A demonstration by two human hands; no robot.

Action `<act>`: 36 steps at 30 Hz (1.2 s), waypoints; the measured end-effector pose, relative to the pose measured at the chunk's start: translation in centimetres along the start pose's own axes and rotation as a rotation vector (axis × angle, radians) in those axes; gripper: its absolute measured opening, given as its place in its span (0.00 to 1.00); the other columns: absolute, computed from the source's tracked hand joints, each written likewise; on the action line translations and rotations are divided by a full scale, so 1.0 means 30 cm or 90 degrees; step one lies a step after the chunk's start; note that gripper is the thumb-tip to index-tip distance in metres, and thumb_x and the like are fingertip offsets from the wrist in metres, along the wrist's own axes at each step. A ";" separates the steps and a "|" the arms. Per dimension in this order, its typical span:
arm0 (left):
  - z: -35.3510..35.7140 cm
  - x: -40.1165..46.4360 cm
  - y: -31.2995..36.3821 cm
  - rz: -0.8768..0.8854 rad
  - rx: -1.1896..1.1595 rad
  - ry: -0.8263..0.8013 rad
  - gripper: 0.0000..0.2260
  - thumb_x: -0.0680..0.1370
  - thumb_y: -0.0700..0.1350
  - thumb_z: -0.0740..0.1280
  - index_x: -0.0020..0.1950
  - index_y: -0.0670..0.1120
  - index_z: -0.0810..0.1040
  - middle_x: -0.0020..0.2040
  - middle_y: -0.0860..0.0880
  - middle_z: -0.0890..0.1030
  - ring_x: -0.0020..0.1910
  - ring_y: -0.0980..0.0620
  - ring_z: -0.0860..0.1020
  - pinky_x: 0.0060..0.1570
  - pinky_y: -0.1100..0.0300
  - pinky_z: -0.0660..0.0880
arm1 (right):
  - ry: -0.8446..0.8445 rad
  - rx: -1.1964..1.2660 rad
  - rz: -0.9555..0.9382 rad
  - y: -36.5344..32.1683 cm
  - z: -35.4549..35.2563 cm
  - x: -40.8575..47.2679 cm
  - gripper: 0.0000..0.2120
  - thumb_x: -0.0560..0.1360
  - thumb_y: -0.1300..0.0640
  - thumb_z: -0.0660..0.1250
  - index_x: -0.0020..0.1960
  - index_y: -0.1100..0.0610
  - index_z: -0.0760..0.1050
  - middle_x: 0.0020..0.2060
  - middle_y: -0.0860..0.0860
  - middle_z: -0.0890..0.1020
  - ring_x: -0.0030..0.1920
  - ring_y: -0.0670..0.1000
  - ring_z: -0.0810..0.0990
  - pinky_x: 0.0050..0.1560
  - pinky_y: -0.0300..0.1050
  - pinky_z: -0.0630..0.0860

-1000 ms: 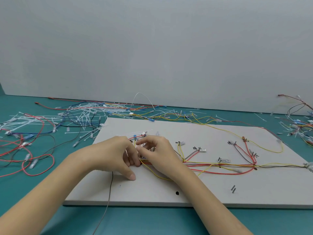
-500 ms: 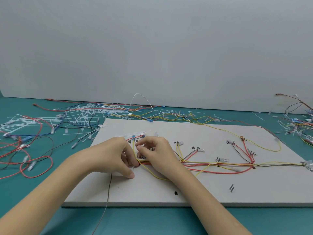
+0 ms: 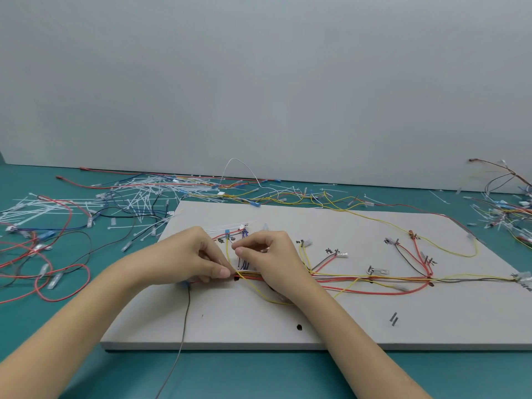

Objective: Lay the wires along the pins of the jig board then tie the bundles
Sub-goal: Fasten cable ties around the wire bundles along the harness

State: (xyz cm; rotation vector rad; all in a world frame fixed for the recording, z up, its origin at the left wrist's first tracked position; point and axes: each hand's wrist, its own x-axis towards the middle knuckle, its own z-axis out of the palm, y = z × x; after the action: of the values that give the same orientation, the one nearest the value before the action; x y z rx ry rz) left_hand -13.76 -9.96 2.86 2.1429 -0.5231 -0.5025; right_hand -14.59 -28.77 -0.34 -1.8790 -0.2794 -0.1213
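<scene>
Both my hands are down on the flat pale grey jig board [image 3: 259, 321], which lies on the teal table top [image 3: 259, 375]. My left hand [image 3: 187, 257] has its fingers curled, thumb and forefinger pinching the left end of the bundle of red, yellow and grey wires [image 3: 359, 279] right at the board's left part. My right hand [image 3: 276, 254] sits just beside it, fingers curled too, thumb and forefinger nipped together on something very thin above the bundle; it is too small for me to say whether that is a wire or a tie.

The bundle runs to the right from my hands along the middle of the board, with short branches fanning up toward small dark pins and handwritten marks. A long yellow wire [image 3: 449, 243] loops out wide over the right part of the board. A thin grey wire [image 3: 184, 326] trails from under my left hand, over the near edge and down across the table.

Off the board to the left lie a scatter of white plastic cable ties [image 3: 138, 194] and loose loops of red wire [image 3: 57, 280]. Another tangle of coloured wires [image 3: 506, 208] sits at the far right.
</scene>
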 end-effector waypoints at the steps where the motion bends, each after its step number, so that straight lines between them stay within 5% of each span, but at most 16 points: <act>1: -0.001 0.004 -0.003 0.005 -0.020 0.007 0.04 0.74 0.42 0.74 0.43 0.49 0.88 0.28 0.49 0.78 0.26 0.56 0.69 0.25 0.67 0.66 | 0.001 0.013 0.007 0.000 0.000 0.000 0.05 0.73 0.66 0.71 0.47 0.61 0.84 0.42 0.54 0.85 0.36 0.39 0.78 0.40 0.28 0.71; 5: 0.013 0.018 -0.005 0.003 -0.122 0.083 0.03 0.70 0.37 0.76 0.41 0.43 0.86 0.30 0.45 0.82 0.25 0.54 0.71 0.23 0.68 0.66 | 0.005 0.084 0.030 0.000 -0.005 0.001 0.04 0.71 0.67 0.73 0.45 0.61 0.84 0.36 0.50 0.84 0.38 0.44 0.81 0.44 0.36 0.76; 14: 0.059 0.045 -0.018 0.037 -0.192 0.120 0.11 0.71 0.35 0.74 0.44 0.41 0.73 0.36 0.40 0.84 0.31 0.52 0.80 0.26 0.64 0.73 | -0.037 0.132 0.049 -0.025 -0.023 -0.009 0.09 0.73 0.69 0.70 0.41 0.56 0.83 0.32 0.44 0.83 0.33 0.37 0.80 0.37 0.28 0.72; 20: 0.069 0.056 -0.020 0.034 -0.202 0.119 0.10 0.72 0.35 0.73 0.43 0.42 0.71 0.33 0.43 0.83 0.31 0.53 0.81 0.26 0.65 0.73 | -0.037 0.163 0.081 -0.031 -0.026 -0.011 0.05 0.73 0.69 0.70 0.46 0.62 0.83 0.35 0.48 0.84 0.35 0.41 0.81 0.40 0.31 0.75; 24: 0.075 0.056 -0.015 0.032 -0.199 0.118 0.11 0.73 0.34 0.72 0.43 0.43 0.70 0.32 0.44 0.83 0.30 0.54 0.79 0.26 0.66 0.73 | -0.021 0.173 0.109 -0.039 -0.030 -0.008 0.07 0.73 0.68 0.70 0.50 0.64 0.82 0.45 0.61 0.85 0.43 0.50 0.79 0.48 0.43 0.73; 30: 0.080 0.060 -0.014 0.028 -0.215 0.121 0.10 0.74 0.34 0.71 0.42 0.43 0.69 0.34 0.43 0.82 0.29 0.54 0.78 0.25 0.66 0.71 | -0.033 0.191 0.129 -0.044 -0.034 -0.009 0.06 0.73 0.68 0.70 0.49 0.63 0.82 0.39 0.54 0.83 0.41 0.48 0.79 0.46 0.36 0.75; 36: 0.075 0.060 -0.017 0.019 -0.240 0.107 0.11 0.75 0.35 0.71 0.42 0.43 0.69 0.34 0.45 0.83 0.29 0.55 0.78 0.26 0.67 0.72 | -0.035 0.211 0.152 -0.050 -0.039 -0.014 0.06 0.72 0.68 0.70 0.46 0.59 0.83 0.41 0.56 0.83 0.44 0.52 0.78 0.53 0.45 0.75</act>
State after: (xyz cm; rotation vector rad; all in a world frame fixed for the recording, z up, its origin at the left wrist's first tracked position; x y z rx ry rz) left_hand -13.34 -12.10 0.89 1.7945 -0.3346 -0.3668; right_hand -15.30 -29.47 1.33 -1.5733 -0.1024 0.1320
